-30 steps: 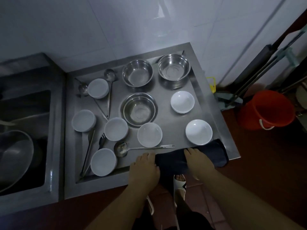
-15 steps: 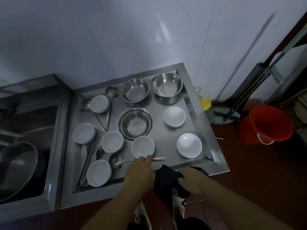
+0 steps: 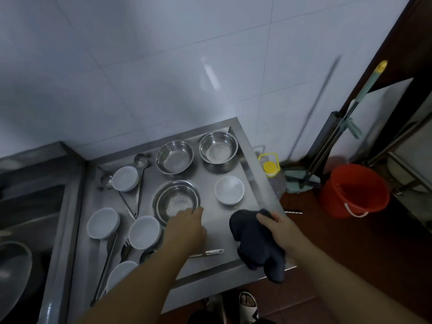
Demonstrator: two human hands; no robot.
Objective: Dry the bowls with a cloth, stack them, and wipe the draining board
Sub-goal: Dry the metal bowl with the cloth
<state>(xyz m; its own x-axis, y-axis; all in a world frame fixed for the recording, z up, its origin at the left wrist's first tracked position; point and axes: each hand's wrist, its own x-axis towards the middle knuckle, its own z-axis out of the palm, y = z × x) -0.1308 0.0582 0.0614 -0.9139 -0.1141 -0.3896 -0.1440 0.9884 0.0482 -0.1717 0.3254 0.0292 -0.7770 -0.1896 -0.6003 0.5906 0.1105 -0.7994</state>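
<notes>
The task looks barely begun, judging by how things lie: no bowl is stacked and none shows a cloth on it, so drying, stacking and wiping the draining board all appear left to do; nearest, at the board's front edge, the right hand has its fingers curled round a dark cloth, which hangs bunched over the front right corner, clear of any bowl; the left hand reaches over the front middle of the board with fingers bent downward, their tips at or just over the near rim of the middle steel bowl; whether it grips that rim or another bowl hidden beneath the hand I cannot tell; a ladle handle lies along the front edge beside the left forearm; toward the left edge sit 4 white bowls, 1 at the front left corner, 1 just left of the wrist, 1 by the left edge and 1 near the back left corner, with ladles among them; a 5th white bowl stands near the right edge; along the back edge stand 2 more steel bowls, 1 at the middle and 1 in the back right corner, all upright and apart.
</notes>
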